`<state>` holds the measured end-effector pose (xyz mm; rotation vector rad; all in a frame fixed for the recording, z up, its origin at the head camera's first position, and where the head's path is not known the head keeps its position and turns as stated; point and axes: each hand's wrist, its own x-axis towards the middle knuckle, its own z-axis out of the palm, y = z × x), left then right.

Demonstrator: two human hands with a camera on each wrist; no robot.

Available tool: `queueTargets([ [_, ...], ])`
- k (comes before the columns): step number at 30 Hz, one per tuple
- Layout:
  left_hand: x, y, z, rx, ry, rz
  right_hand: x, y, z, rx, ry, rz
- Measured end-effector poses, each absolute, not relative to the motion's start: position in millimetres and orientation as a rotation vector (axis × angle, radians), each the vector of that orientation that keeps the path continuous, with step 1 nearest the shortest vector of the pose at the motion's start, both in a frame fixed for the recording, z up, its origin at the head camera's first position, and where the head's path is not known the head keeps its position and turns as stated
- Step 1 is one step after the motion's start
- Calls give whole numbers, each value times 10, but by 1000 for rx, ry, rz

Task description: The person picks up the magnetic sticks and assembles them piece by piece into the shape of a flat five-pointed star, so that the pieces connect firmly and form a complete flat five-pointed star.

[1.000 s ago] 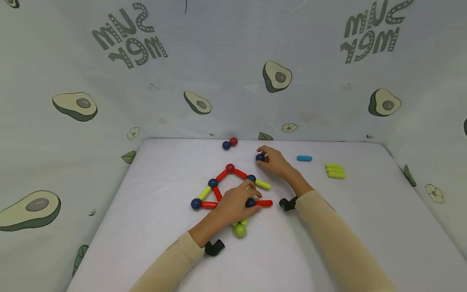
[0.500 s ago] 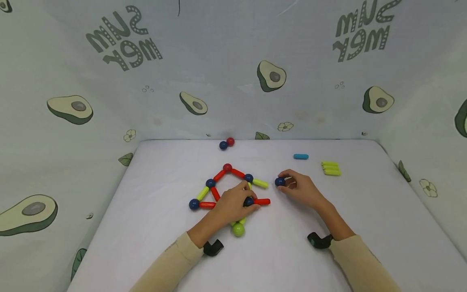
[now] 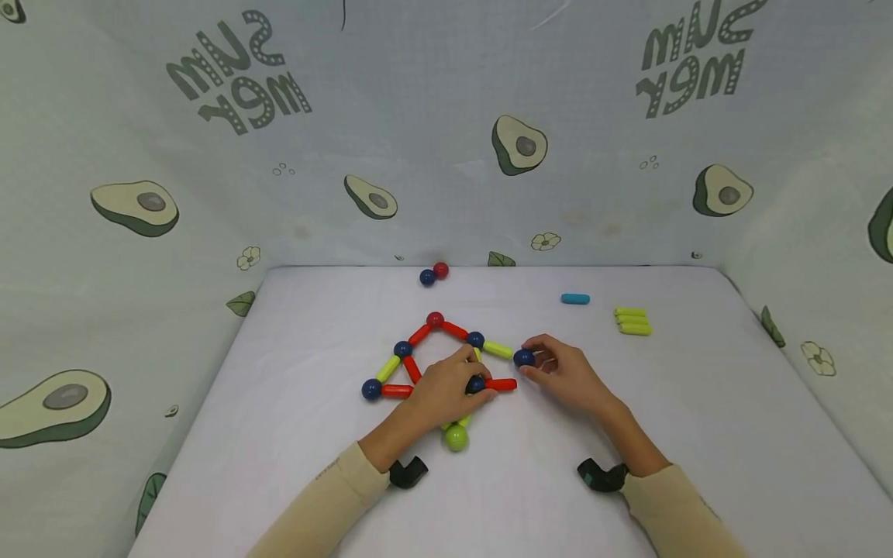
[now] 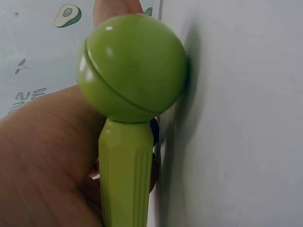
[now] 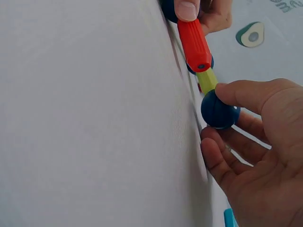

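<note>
Hanging behind everything, a pale sheet (image 3: pixel 432 116) printed with avocados rises at the far edge of the white counter (image 3: pixel 732 434). Two beige sleeves (image 3: pixel 321 504) reach in from the near side, each with a black wrist device (image 3: pixel 601 475) by its cuff. On the counter lies a frame of joined rods and balls (image 3: pixel 414 370), partly hidden under the left hand (image 3: pixel 449 385). That hand's grip is narrow, thumb and fingers closed about an inner blue ball (image 3: pixel 475 384) on the frame's right side. The right hand (image 3: pixel 563 375) is just beside the frame, its grip only as wide as the outer blue ball (image 3: pixel 523 357) it pinches between thumb and fingertips. This ball sits at the free end of a yellow rod (image 3: pixel 498 350) and seems to touch it. A green ball (image 3: pixel 456 439) marks the frame's near tip, a red ball (image 3: pixel 435 320) its far one. At the counter's far edge, a loose blue ball (image 3: pixel 427 278) and a loose red ball (image 3: pixel 441 270) touch. Farther right, three yellow rods (image 3: pixel 632 322) lie side by side, near a single light blue rod (image 3: pixel 575 299). From the inner blue ball, a red rod (image 3: pixel 502 384) sticks out rightward.
</note>
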<state>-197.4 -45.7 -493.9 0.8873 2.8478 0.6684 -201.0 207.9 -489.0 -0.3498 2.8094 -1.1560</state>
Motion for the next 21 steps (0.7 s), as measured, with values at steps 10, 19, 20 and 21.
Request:
queueTargets([
  [10,-1974,-427,-4930,862,2863,650,-2013,2053,-4892,-379,2799,-1148],
  [19,-1952,-366,-4931,789,2935,610,-2025,2050,-4915,-412,2777,-1165],
  [20,-1947,-364,-4931,782,2936,620,-2024,2047,-4918,-409,2776,-1167],
  [21,-1943,-363,-4931,774,2938,630,-2020,2045,-4920,-404,2774,-1169],
])
